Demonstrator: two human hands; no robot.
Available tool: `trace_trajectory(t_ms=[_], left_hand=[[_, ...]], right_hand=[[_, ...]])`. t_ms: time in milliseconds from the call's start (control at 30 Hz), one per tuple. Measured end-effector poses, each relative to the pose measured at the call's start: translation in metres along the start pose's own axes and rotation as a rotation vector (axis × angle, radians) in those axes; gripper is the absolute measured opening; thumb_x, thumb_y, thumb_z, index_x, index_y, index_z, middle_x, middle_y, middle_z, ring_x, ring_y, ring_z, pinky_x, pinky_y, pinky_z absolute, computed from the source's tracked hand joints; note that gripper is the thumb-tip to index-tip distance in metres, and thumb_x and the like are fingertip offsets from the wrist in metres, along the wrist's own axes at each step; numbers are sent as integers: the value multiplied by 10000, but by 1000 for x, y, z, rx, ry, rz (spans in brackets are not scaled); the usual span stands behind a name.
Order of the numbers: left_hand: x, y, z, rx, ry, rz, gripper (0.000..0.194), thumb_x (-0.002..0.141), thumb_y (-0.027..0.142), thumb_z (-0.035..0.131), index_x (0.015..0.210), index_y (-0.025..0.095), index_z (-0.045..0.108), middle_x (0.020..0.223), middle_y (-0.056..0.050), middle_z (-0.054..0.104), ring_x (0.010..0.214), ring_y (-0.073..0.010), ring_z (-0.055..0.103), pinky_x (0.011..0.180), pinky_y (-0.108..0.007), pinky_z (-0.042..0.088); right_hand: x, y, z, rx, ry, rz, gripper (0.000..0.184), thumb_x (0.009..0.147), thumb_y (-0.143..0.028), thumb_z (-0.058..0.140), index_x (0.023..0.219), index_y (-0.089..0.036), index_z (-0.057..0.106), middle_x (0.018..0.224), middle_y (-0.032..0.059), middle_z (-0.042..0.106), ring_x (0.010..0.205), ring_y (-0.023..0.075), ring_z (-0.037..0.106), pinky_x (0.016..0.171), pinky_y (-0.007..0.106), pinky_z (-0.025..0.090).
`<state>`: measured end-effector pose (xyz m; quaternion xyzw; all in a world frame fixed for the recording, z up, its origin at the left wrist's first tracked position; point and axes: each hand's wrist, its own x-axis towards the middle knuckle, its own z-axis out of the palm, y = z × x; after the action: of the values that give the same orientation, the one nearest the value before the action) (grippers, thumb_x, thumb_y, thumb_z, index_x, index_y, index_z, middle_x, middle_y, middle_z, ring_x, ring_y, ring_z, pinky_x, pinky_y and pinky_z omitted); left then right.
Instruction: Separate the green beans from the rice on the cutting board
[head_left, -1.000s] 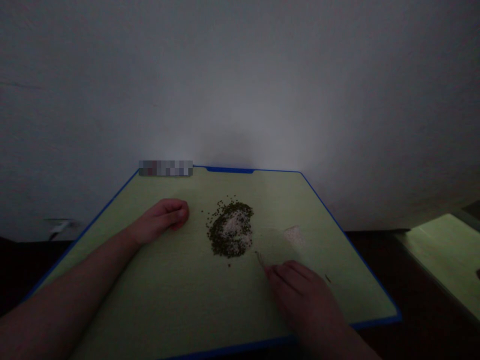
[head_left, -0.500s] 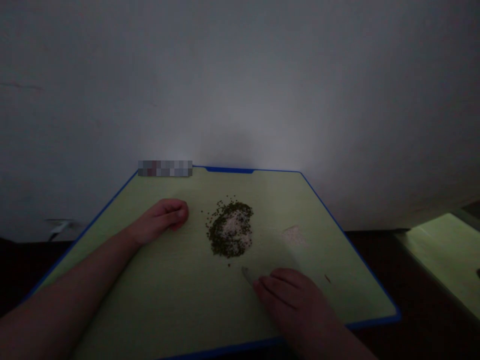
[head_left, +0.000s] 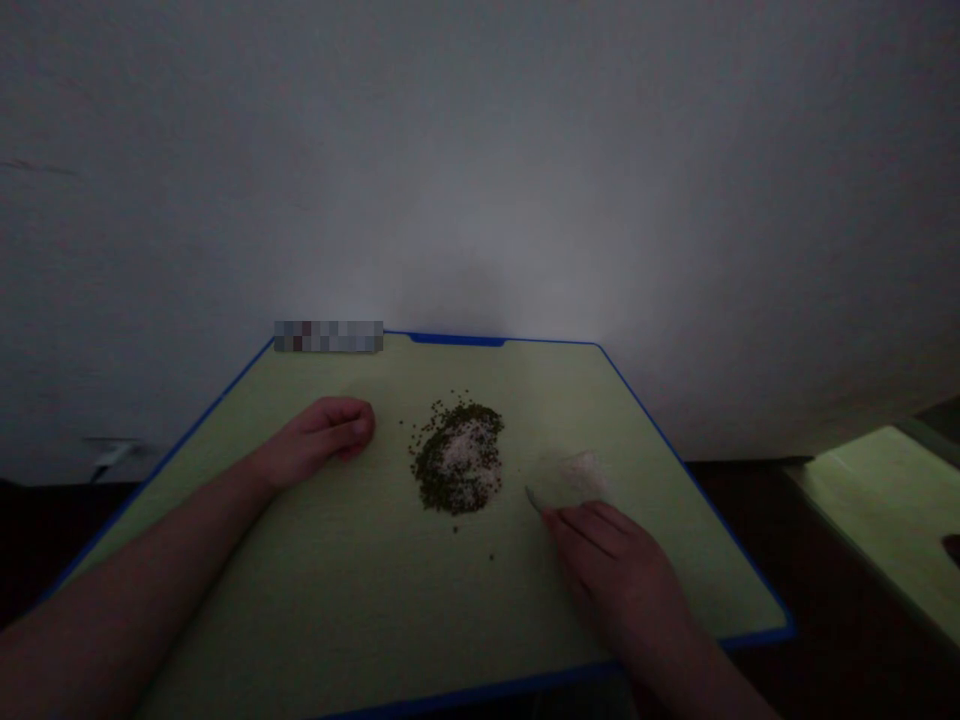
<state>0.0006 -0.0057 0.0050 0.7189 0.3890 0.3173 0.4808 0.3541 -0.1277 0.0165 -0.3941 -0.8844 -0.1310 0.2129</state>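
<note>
A mixed pile of dark green beans and white grains (head_left: 457,458) lies in the middle of a light green desk with a blue rim (head_left: 660,430). A small heap of white grains (head_left: 583,470) sits to its right. My right hand (head_left: 611,565) rests just below that small heap, fingers pinched on a thin metal tool whose tip (head_left: 533,497) points up and left, toward the gap between the two piles. Left of the mixed pile lies my left hand (head_left: 330,436), curled in a loose fist on the desk, with nothing visible in it.
A pale wall stands right behind the desk. A second light green desk (head_left: 892,520) shows at the right edge, across a dark gap. A stray bean (head_left: 492,556) lies below the pile. The scene is dim.
My right hand has moved up and to the right, bringing the tool tip from below the mixed pile to beside the small white heap. My left hand has stayed still.
</note>
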Motion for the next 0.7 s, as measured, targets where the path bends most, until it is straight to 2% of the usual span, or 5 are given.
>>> trace_trajectory(t_ms=[133, 233, 367, 533, 700], left_hand=[[-1, 2, 1, -1, 0, -17, 380, 843, 472, 488, 642, 152, 453, 562, 33, 413, 535, -94, 365, 512, -246, 273], [-1, 2, 1, 13, 9, -31, 390, 841, 485, 485, 638, 155, 445, 566, 33, 409, 541, -94, 362, 519, -248, 277], [-1, 0, 0, 22, 2, -29, 400, 840, 495, 484, 635, 153, 450, 564, 34, 410, 537, -94, 361, 515, -250, 275], [-1, 1, 0, 38, -7, -21, 387, 856, 467, 474, 637, 148, 454, 559, 37, 408, 529, -88, 353, 508, -246, 264], [0, 0, 0, 37, -7, -14, 379, 857, 458, 472, 636, 152, 457, 564, 34, 410, 530, -90, 359, 506, -238, 277]], right_hand=[[1, -29, -4, 136, -70, -165, 268, 859, -90, 487, 1089, -95, 625, 945, 96, 699, 817, 205, 598, 746, 340, 520], [6, -42, 1, 142, -169, -182, 320, 807, -131, 577, 1121, -78, 607, 974, 109, 690, 834, 222, 591, 732, 352, 521], [9, -28, 9, 22, -161, -55, 320, 745, -45, 623, 1061, -88, 643, 908, 90, 697, 798, 217, 597, 696, 333, 526], [8, 4, 8, -120, -121, 102, 230, 778, -25, 576, 977, -77, 676, 851, 100, 694, 773, 224, 602, 695, 349, 535], [16, -8, 4, -81, -132, -1, 271, 798, -31, 581, 1057, -81, 645, 881, 101, 685, 774, 204, 589, 692, 329, 517]])
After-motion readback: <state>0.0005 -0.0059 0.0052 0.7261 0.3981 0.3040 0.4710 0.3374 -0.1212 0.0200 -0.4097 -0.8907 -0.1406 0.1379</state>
